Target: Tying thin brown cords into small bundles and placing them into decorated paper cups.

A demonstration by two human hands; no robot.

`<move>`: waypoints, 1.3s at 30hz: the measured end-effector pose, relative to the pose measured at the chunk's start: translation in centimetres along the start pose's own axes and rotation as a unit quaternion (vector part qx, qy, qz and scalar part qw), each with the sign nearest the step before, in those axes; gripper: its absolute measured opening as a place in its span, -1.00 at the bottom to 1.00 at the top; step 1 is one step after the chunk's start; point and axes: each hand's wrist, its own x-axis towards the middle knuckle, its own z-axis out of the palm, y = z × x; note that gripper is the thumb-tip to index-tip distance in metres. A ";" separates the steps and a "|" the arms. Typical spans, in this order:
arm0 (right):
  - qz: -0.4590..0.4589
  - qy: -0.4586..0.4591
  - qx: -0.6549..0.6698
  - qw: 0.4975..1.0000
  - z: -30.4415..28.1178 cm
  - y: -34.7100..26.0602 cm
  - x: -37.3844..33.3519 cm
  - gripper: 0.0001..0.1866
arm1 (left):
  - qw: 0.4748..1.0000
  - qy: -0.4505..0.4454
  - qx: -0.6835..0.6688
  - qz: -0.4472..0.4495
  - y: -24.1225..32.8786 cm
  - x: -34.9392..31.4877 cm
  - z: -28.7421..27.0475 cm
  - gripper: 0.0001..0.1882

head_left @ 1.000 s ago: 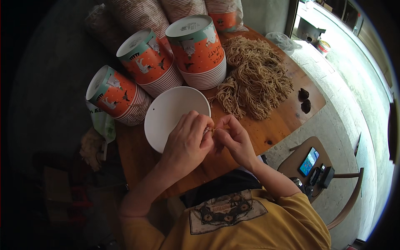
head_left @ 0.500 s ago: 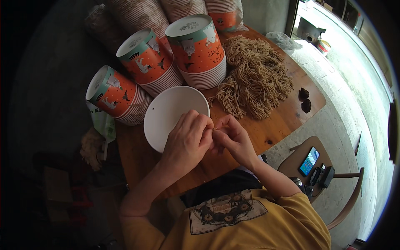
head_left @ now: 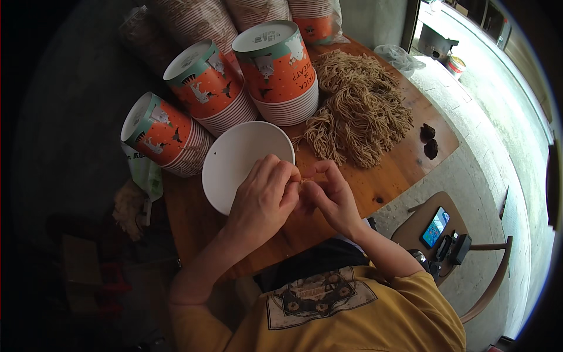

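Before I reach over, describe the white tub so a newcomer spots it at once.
On the wooden table, find the orange-printed stacks of tubs. On their near side, partly hidden by the left hand, is the white tub. Unlike those neighbours, which show closed ends, its open mouth reveals a white inside.

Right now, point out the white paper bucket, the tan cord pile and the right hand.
White paper bucket (head_left: 231,161): head view, on its pale interior.
Tan cord pile (head_left: 365,111): head view, on the middle of the heap.
Right hand (head_left: 333,199): head view, on the middle of the hand.
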 end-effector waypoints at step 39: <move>0.015 0.033 0.036 0.999 -0.2 -0.2 0.4 -0.84 | 1.000 -0.007 -0.027 -0.006 -0.2 -0.1 0.0 -0.82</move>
